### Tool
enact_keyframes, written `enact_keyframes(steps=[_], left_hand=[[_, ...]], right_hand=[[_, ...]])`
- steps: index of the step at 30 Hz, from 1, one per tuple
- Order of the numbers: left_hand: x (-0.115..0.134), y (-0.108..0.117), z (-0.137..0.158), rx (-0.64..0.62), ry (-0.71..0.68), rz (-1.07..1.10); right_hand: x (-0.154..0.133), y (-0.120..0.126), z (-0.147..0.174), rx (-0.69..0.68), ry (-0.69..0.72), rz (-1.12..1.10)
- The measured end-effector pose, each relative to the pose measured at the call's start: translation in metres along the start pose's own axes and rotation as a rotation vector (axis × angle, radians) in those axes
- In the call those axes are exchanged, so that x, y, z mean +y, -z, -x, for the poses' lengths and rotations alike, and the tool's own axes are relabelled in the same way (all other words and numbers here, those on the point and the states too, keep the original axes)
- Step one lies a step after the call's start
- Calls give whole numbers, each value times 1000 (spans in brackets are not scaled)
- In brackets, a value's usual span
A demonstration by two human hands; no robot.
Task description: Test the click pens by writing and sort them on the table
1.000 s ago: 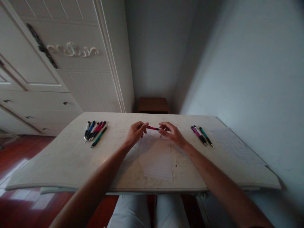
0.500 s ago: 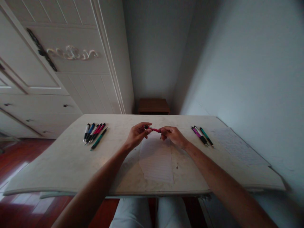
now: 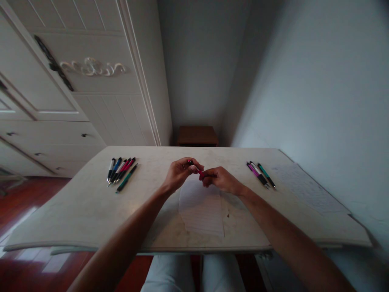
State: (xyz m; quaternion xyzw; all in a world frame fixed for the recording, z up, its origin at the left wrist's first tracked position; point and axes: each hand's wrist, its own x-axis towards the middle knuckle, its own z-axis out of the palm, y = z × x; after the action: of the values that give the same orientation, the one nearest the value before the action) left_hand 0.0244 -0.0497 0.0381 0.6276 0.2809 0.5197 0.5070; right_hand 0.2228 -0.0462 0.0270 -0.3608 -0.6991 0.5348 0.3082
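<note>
Between my two hands is a red pen [image 3: 200, 172], held above the far end of a lined sheet of paper [image 3: 202, 209]. My left hand [image 3: 181, 172] pinches the pen's dark end between thumb and fingers. At the red end, the fingers of my right hand [image 3: 217, 178] are closed around it. Much of the pen is hidden behind fingers, so I cannot tell whether it is in one piece.
Several pens [image 3: 121, 170] in white, blue, red and green lie on the table's left. To the right are purple, white and green pens [image 3: 263, 175]. A written sheet [image 3: 306, 186] lies by the wall. A white wardrobe [image 3: 106, 105] stands at the left.
My hands have come closer together and the pen has tilted, its right end now lower. More of it is covered by my fingers.
</note>
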Motion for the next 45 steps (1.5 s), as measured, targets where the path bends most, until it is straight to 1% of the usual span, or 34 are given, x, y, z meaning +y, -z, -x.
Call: enact_keyframes(steps=[3,7,9,12,14,16,19,23,27,30,34,37,39,42,45], left_hand=[[1,-8,-1,64,-18,-18],[5,-17,0,166,34,-17],[6,-19,0,223,64,-15],[5,-19,-2,321,102,-4],[3,-17,-3,382,104,-4],[1,-15,-4,412,82,-23],[1,-13,-3,400,62,-73],[1,-10,-3,309,85,-107],[1,-4,-4,210,77,-20],[0,0,-6,149,99,51],[-2,3,-7,171,150,41],[-1,2,-7,192,185,-22],[-1,2,-6,214,199,-85],[-1,3,-4,235,192,-158],[-3,5,-3,223,188,-205]], right_hand=[[0,-3,0,114,16,112],[-6,-9,2,247,69,285],[-8,-10,2,278,82,314],[-8,-10,2,293,97,299],[-6,-9,2,296,114,288],[-4,-10,2,301,132,289],[-3,-12,2,303,158,301],[-7,-12,3,298,183,287],[-8,-8,3,280,171,251],[-5,-5,2,303,140,236],[1,0,-3,376,141,168],[5,3,-6,450,145,81],[5,4,-7,475,146,50],[3,4,-6,440,147,73],[0,2,-3,378,117,129]])
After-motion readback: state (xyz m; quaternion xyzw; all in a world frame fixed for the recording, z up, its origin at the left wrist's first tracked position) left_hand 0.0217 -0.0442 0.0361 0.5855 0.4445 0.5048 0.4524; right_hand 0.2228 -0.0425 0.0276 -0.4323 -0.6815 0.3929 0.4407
